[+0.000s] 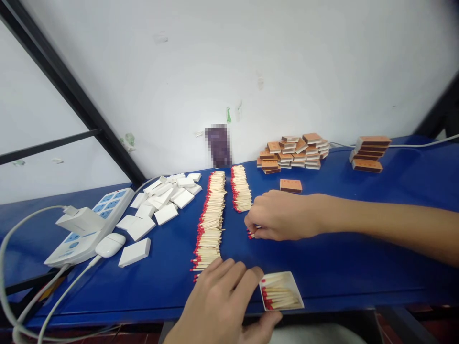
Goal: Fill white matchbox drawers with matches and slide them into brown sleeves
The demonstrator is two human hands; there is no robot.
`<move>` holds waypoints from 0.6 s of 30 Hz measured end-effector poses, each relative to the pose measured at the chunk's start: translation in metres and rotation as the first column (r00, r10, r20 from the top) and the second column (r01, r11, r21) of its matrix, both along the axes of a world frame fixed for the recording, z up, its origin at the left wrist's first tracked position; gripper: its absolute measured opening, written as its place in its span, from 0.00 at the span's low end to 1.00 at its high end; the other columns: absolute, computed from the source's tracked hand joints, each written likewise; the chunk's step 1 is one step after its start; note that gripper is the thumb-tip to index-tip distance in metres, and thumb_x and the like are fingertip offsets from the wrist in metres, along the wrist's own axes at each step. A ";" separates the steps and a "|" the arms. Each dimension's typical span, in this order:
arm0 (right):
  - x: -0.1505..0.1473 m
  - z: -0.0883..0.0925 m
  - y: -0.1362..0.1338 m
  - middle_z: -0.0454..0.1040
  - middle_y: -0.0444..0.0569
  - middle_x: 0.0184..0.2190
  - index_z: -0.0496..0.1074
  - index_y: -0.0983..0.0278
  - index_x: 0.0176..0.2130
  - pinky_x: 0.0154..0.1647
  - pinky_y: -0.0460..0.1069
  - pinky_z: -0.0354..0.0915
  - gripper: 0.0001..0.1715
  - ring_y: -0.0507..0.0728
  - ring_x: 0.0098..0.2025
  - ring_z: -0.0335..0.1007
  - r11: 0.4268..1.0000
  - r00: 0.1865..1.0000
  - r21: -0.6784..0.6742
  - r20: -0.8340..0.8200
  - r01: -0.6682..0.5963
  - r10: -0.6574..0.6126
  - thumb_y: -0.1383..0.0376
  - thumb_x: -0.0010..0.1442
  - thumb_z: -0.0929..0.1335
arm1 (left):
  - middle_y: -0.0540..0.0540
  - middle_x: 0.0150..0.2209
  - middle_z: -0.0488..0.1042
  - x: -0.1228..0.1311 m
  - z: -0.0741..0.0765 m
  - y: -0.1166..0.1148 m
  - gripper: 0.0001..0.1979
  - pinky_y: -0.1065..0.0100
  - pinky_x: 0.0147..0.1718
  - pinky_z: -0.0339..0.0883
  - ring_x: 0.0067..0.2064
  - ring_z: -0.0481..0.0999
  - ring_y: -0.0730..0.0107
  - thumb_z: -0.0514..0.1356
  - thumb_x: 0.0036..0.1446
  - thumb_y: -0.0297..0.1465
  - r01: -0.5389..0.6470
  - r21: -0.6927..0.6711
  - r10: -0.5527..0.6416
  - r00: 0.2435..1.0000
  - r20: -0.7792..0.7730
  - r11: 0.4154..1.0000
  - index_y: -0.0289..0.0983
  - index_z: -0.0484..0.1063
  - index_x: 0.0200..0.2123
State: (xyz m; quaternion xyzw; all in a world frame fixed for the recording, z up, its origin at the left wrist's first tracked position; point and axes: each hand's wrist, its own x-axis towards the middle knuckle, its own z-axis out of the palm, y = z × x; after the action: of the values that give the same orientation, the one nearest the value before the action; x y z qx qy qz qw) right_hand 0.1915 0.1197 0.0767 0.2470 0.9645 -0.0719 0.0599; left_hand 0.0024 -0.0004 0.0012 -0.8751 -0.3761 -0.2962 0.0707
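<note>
Blue tabletop [358,258] is spread with rows of matches [211,215]; a few matches are pinched by the right hand [279,215]; the inner tray [281,290], part-filled, is steadied by the left hand [222,306], fingers flat; filling seems underway; carrying them to it comes next.

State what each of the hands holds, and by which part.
Right hand pinches a few matches by their shafts, just behind the red heads. Left hand holds nothing, resting beside the tray.

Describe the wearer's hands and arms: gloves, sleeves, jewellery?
Both bare. Left hand: no glove, no ring visible; wrist cut off by the frame edge. Right hand: no glove or ring, forearm uncovered to the frame edge, no sleeve, watch or band in view.
</note>
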 end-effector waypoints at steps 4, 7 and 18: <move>0.000 0.001 0.000 0.79 0.50 0.34 0.79 0.62 0.38 0.27 0.48 0.51 0.10 0.55 0.33 0.71 1.000 1.000 0.019 0.013 0.007 -0.007 0.66 0.61 0.67 | 0.46 0.32 0.77 0.000 0.000 0.000 0.15 0.55 0.35 0.78 0.33 0.78 0.59 0.56 0.63 0.42 -0.001 -0.011 0.001 1.000 -0.008 1.000 0.37 0.71 0.42; 0.000 0.003 -0.001 0.79 0.51 0.33 0.79 0.63 0.37 0.26 0.48 0.50 0.10 0.55 0.31 0.70 0.999 0.999 0.050 0.030 0.014 -0.016 0.67 0.60 0.67 | 0.46 0.32 0.77 -0.001 0.001 0.000 0.15 0.55 0.35 0.78 0.33 0.78 0.59 0.56 0.63 0.42 -0.003 -0.013 0.003 1.000 -0.010 1.000 0.37 0.71 0.43; 0.002 0.006 -0.001 0.74 0.50 0.24 0.75 0.66 0.28 0.23 0.48 0.46 0.10 0.52 0.23 0.63 0.992 0.994 0.123 0.097 0.028 -0.040 0.68 0.58 0.66 | 0.46 0.33 0.77 -0.002 -0.001 0.000 0.15 0.55 0.36 0.79 0.34 0.79 0.59 0.57 0.62 0.42 -0.005 -0.001 0.005 1.000 -0.010 1.000 0.37 0.71 0.44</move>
State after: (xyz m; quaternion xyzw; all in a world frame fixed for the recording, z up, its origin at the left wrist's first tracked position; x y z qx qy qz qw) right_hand 0.1940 0.1192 0.0824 0.2698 0.9586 -0.0017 0.0913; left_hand 0.0006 -0.0005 0.0007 -0.8756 -0.3782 -0.2916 0.0728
